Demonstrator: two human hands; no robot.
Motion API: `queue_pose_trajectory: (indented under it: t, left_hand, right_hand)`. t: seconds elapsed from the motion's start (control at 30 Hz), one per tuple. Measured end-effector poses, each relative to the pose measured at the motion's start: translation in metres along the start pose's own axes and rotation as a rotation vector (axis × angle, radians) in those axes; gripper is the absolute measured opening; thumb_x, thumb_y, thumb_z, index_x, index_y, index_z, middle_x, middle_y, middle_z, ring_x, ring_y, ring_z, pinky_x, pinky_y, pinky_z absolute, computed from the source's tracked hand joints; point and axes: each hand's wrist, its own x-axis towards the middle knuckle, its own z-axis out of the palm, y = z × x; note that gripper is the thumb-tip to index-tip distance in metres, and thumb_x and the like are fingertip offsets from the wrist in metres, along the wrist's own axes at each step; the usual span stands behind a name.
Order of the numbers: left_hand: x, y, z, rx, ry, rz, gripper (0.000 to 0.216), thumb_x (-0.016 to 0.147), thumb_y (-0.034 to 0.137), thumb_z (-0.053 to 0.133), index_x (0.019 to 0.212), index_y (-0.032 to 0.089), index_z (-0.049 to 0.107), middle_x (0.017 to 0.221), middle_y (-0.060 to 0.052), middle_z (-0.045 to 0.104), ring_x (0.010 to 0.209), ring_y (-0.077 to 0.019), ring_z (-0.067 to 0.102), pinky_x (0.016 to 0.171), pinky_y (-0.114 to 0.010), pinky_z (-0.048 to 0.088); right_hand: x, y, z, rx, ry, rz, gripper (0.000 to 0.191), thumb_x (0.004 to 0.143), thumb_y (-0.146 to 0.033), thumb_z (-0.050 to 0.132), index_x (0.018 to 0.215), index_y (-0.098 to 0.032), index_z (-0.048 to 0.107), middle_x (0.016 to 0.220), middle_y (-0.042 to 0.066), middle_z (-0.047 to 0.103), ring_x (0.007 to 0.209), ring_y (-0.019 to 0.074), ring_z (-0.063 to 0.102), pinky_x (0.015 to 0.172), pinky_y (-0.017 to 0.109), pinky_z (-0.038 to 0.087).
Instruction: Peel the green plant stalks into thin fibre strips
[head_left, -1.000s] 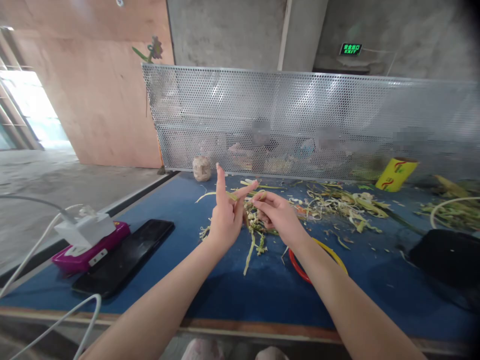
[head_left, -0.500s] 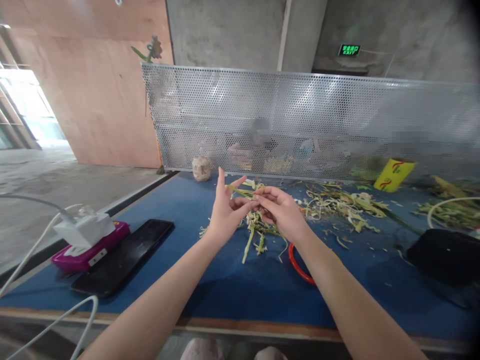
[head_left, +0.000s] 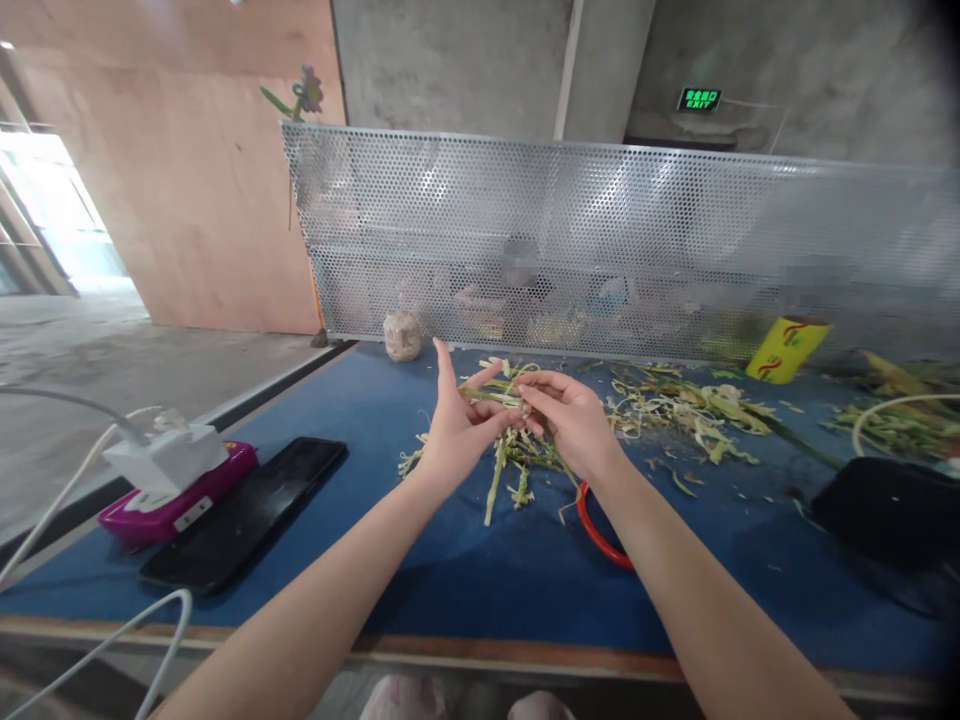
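My left hand point(head_left: 454, 435) is raised over the table. Its thumb and lower fingers close on a thin pale-green plant stalk point(head_left: 495, 395), while other fingers stick out. Meeting it from the right, my right hand point(head_left: 574, 425) pinches the same stalk between thumb and fingertips. The stalk's end is partly hidden by the fingers. Beneath both hands lies a loose heap of pale-green plant scraps point(head_left: 495, 480). A red ring-shaped handle point(head_left: 596, 532) rests by my right forearm, which partly covers it.
More shredded plant strips point(head_left: 709, 415) lie rightward. A yellow printed roll point(head_left: 787, 350) leans at the back, before a perforated metal screen point(head_left: 465, 220). A black object point(head_left: 885, 510) sits right. Left are a black phone point(head_left: 247, 515), a purple power strip point(head_left: 180, 500) and cables. A wrapped lump point(head_left: 402, 337) stands behind.
Both hands have shifted slightly to the right, still together at the stalk. The things on the table stay where they were.
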Motion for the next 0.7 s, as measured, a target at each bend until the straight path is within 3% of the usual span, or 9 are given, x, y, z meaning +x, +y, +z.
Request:
queue_pose_trajectory:
  t: [0.13, 0.27, 0.47, 0.7]
  left_hand:
    - [0.0013, -0.0008, -0.0007, 0.045, 0.092, 0.015, 0.107, 0.065, 0.008, 0.065, 0.133, 0.032, -0.015, 0.107, -0.009, 0.054, 0.066, -0.0098, 0.062, 0.068, -0.029, 0.051]
    - [0.0011, -0.0009, -0.0017, 0.093, 0.104, 0.022, 0.101, 0.068, 0.013, 0.063, 0.134, 0.027, -0.011, 0.085, -0.002, 0.059, 0.067, -0.0119, 0.062, 0.069, -0.029, 0.051]
    - [0.0001, 0.0003, 0.0005, 0.025, 0.049, -0.027, 0.101, 0.07, 0.012, 0.061, 0.134, 0.027, -0.015, 0.089, -0.005, 0.063, 0.07, -0.0124, 0.062, 0.07, -0.03, 0.05]
    - [0.0013, -0.0041, 0.0009, -0.055, 0.067, -0.096, 0.104, 0.069, 0.011, 0.063, 0.133, 0.026, -0.018, 0.094, -0.008, 0.065, 0.061, -0.0094, 0.06, 0.064, -0.027, 0.05]
  right_hand:
    - [-0.0008, -0.0066, -0.0012, 0.054, -0.034, 0.033, 0.019, 0.069, -0.036, 0.059, 0.074, -0.018, 0.062, 0.081, 0.003, 0.061, 0.06, 0.0099, 0.053, 0.046, 0.022, 0.039]
    - [-0.0012, -0.0079, -0.0043, 0.012, -0.043, 0.006, 0.016, 0.068, -0.034, 0.061, 0.076, -0.02, 0.063, 0.079, 0.002, 0.062, 0.061, 0.0107, 0.055, 0.046, 0.022, 0.038]
    - [-0.0018, -0.0027, -0.0038, -0.071, -0.025, 0.034, 0.02, 0.067, -0.035, 0.063, 0.081, -0.021, 0.064, 0.074, 0.002, 0.062, 0.054, 0.0098, 0.053, 0.044, 0.022, 0.038]
    - [-0.0039, -0.0021, -0.0007, -0.143, -0.022, 0.06, 0.024, 0.065, -0.036, 0.065, 0.083, -0.021, 0.065, 0.07, 0.003, 0.062, 0.052, 0.0107, 0.052, 0.043, 0.023, 0.038]
